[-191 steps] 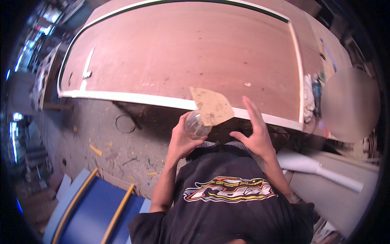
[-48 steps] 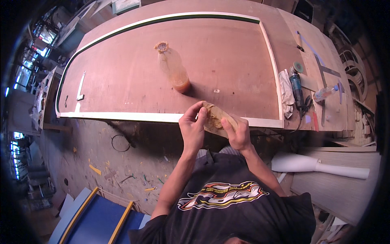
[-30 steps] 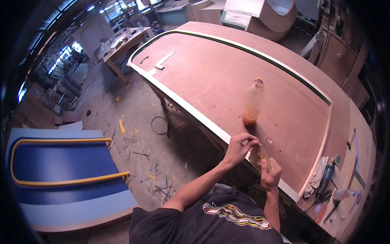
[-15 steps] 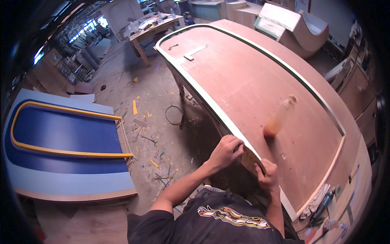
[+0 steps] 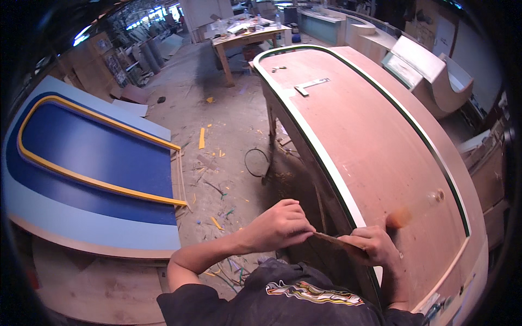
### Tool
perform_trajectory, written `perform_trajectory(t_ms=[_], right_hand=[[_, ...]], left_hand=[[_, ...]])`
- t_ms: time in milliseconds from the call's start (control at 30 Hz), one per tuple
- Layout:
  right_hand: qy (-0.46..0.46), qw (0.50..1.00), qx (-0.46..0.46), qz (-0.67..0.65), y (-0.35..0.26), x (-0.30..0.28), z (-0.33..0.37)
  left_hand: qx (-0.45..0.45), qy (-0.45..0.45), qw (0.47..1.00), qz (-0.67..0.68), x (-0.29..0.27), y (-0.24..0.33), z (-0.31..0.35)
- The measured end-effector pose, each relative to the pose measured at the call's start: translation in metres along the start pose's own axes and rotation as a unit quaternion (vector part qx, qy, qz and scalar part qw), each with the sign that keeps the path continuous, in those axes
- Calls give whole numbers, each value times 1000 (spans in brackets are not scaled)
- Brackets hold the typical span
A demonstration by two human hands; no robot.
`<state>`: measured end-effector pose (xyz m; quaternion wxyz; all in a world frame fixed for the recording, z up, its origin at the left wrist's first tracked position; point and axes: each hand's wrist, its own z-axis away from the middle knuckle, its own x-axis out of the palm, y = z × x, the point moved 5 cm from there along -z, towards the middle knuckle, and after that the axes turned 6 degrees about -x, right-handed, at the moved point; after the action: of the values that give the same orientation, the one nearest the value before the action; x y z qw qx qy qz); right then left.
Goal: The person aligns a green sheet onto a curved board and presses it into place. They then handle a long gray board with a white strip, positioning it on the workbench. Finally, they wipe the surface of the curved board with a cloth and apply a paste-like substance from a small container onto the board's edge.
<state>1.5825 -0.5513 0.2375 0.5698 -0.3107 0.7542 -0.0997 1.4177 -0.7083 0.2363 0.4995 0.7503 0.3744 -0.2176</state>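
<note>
My left hand pinches one end of a thin, stiff-looking brown piece, seen almost edge-on. Around its other end the fingers of my right hand are closed. I cannot make out whether it is a sanding sheet or thin board. Both hands are at the near left side of a large pinkish-brown panel, the right one over its white edge strip. This strip curves round the panel's far end, with a dark green border. Beyond my right hand, a clear bottle with orange liquid is on the panel, blurred.
A try square lies toward the panel's far end. On my left is a blue panel with a raised yellow U-shaped edging. Offcuts and a hoop litter the floor between. A cluttered wooden table stands farther back.
The view has shifted, so the panels sit differently in it. My hands have come off the white edge toward my body, and the brown piece is now turned almost edge-on.
</note>
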Motion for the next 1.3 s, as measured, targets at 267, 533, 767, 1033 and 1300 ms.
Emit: perform_trajectory(t_ms=[267, 533, 767, 1033, 1300], right_hand=[[-49, 995, -82, -20, 2, 28, -97], [173, 955, 42, -236, 53, 61, -188], [82, 934, -9, -349, 57, 110, -266], [131, 911, 58, -387, 133, 132, -312], [165, 918, 80, -350, 227, 104, -352]], left_hand=[[-62, 162, 979, -111, -75, -19, 51], [-278, 432, 858, -4, -119, -70, 113], [-323, 397, 792, -333, -122, -91, 71], [-417, 267, 724, -480, -120, -172, 21], [-368, 358, 822, -246, -147, -247, -38]])
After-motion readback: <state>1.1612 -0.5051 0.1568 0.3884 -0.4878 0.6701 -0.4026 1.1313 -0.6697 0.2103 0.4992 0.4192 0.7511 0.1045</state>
